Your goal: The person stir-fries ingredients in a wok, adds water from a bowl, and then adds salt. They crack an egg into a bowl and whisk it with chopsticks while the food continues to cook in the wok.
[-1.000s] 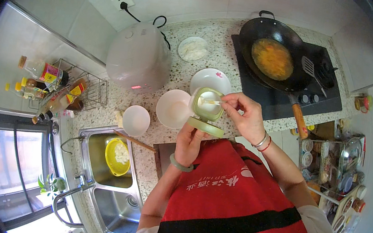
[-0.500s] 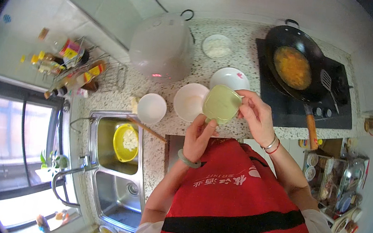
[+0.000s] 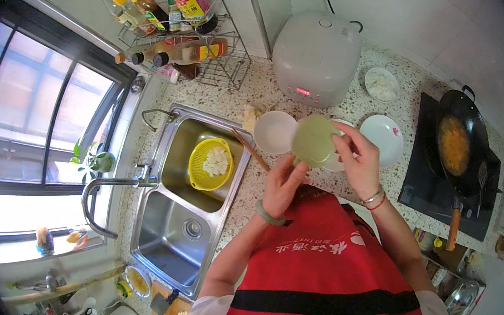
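Note:
Between my hands is a pale green, see-through bowl (image 3: 314, 141), tilted above the counter's front part. My left hand (image 3: 284, 187) pinches its near edge, the thumb lying on the outside. The fingers of my right hand (image 3: 357, 161) grip its right rim. Whether anything is inside the bowl, I cannot tell. A white bowl (image 3: 270, 134) stands just left of it. Another white bowl (image 3: 336, 163) is mostly hidden behind the green bowl and my right hand. To the right is a white dish with a pink mark (image 3: 381, 143).
A rice cooker (image 3: 316, 58) stands behind the bowls, beside a small bowl of white food (image 3: 381, 85). On the right, a wok (image 3: 462, 145) with orange food rests on the cooktop (image 3: 416, 178). The left sink (image 3: 177, 177) holds a yellow colander (image 3: 195, 172) with white pieces; chopsticks (image 3: 251, 150) lie over its edge.
The view has swung left, so the sink and window show more fully and the wok sits farther right. Both hands keep hold of the green bowl, which now overlaps different white bowls.

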`<state>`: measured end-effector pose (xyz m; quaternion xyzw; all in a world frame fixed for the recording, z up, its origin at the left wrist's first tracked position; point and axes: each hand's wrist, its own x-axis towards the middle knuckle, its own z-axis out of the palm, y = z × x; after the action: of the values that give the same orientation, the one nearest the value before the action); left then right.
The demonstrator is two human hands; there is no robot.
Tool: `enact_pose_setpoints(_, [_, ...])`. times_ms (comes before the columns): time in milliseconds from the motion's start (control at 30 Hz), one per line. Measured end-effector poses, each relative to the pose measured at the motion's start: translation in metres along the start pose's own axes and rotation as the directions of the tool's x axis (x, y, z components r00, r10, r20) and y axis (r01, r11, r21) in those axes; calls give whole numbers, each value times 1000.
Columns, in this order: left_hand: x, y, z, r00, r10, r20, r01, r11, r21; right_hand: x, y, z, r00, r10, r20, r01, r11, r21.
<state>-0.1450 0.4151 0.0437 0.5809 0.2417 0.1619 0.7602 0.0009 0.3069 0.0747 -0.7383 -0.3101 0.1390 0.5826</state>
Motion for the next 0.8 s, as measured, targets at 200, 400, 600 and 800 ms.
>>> enact_pose_setpoints(200, [4, 1, -26, 999, 29, -32, -27, 998, 61, 12, -10, 23, 998, -50, 32, 50, 999, -7])
enact_pose_setpoints(400, [16, 0, -11, 998, -19, 54, 18, 999, 31, 12, 7, 4, 999, 51, -1, -51, 999, 9])
enact_pose_setpoints(600, [26, -7, 23, 989, 63, 137, -72, 996, 61, -2, 18, -28, 976, 210, -61, -192, 956, 220])
enact_pose_setpoints(800, [30, -15, 49, 975, 22, 219, -37, 997, 65, -11, 27, -68, 922, 381, 69, -361, 782, 507])
